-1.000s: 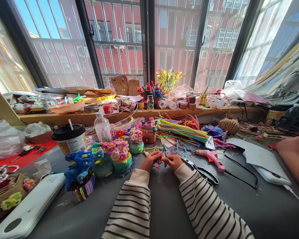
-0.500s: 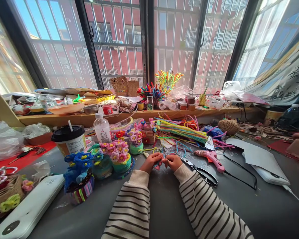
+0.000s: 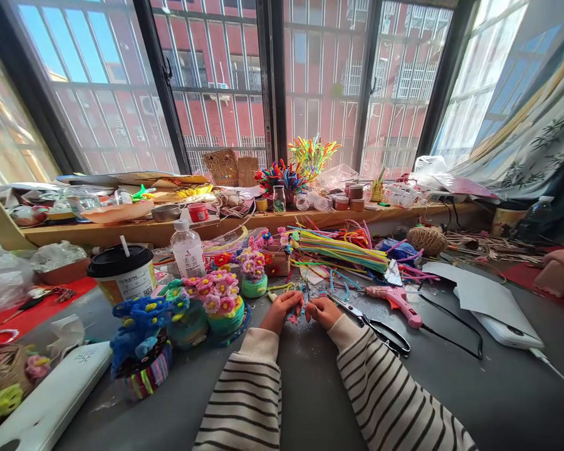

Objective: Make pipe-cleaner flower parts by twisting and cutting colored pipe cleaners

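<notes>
Tabletop (image 3: 305, 394) grey, littered | window (image 3: 322, 81) barred | left fingers (image 3: 293, 299) clamping pink piece (image 3: 292, 319) | right fingers (image 3: 318, 307) unclear

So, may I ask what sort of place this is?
Likely a crafting workspace at a window, though home or studio I cannot tell: a bundle of colorful fuzzy stems, a pink glue gun and fluffy pink flowers suggest it.

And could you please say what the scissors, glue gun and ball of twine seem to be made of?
Scissors: probably metal blades, silvery and shiny; smooth black handles, perhaps plastic.
Glue gun: likely moulded plastic, smooth and pink.
Ball of twine: perhaps jute or similar fibre, given its matte, tan, coarse-looking strands.
</notes>
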A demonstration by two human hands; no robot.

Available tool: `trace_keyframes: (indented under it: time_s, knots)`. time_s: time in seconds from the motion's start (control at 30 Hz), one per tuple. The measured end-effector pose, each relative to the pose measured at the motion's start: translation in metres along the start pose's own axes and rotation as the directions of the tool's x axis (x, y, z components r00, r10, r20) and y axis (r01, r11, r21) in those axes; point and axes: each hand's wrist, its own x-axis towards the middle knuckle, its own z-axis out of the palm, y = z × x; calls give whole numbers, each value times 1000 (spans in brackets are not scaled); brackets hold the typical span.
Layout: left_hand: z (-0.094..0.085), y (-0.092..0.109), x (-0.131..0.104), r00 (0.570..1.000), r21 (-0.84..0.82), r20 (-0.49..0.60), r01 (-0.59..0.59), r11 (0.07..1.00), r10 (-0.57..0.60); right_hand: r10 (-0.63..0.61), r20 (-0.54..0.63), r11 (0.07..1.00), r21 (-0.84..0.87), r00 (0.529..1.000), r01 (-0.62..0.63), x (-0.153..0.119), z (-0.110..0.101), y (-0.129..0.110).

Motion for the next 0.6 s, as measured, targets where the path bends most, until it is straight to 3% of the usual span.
trace_keyframes:
  time_s: [0.13,0.37,0.6]
  knots:
    - [1,-2,1,999,9,-1,32,999,-32,7,-1,1000,1,1000,-7,0,-1,-2]
    - [2,0,0,997,-30,-46,54,998,-55,53,-131,997,-43,990,-59,0,-4,-5]
    - [0,1,-1,994,-35,-57,90,995,-92,55,-77,998,-29,996,-57,-1,-3,-10]
